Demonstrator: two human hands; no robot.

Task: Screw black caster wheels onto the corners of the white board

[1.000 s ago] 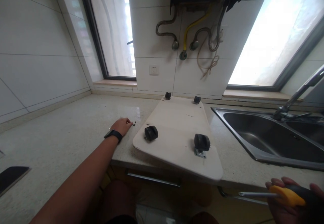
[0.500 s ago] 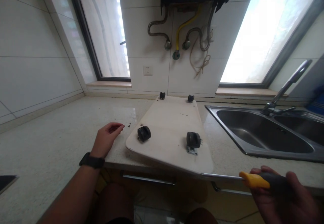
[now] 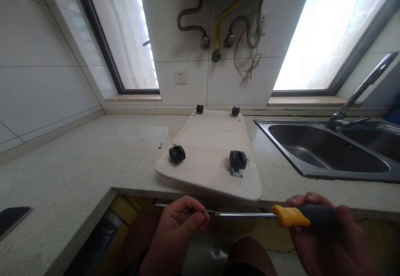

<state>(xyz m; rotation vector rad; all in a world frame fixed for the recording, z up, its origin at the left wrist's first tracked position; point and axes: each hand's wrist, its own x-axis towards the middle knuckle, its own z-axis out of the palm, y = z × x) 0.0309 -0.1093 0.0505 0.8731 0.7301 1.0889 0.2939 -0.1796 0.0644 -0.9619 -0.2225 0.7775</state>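
Note:
My right hand grips a screwdriver with a yellow and black handle, its metal shaft pointing left. Near the tip, my left hand pinches a small screw between thumb and fingertips. A narrow gap seems to lie between screw and tip. Beyond both hands, a pale board with rounded corners rests on the counter. It carries a black caster at each corner, including a near left caster and a near right caster on a metal plate.
Several tiny screws lie on the counter left of the board. To the right is a steel sink with a tall faucet. Pipes and a wall socket are behind. The counter edge runs just beyond my hands.
My left hand has come from beside the loose screws to the screwdriver's tip, now with a screw. The screwdriver has moved left a little, and the view has tilted down.

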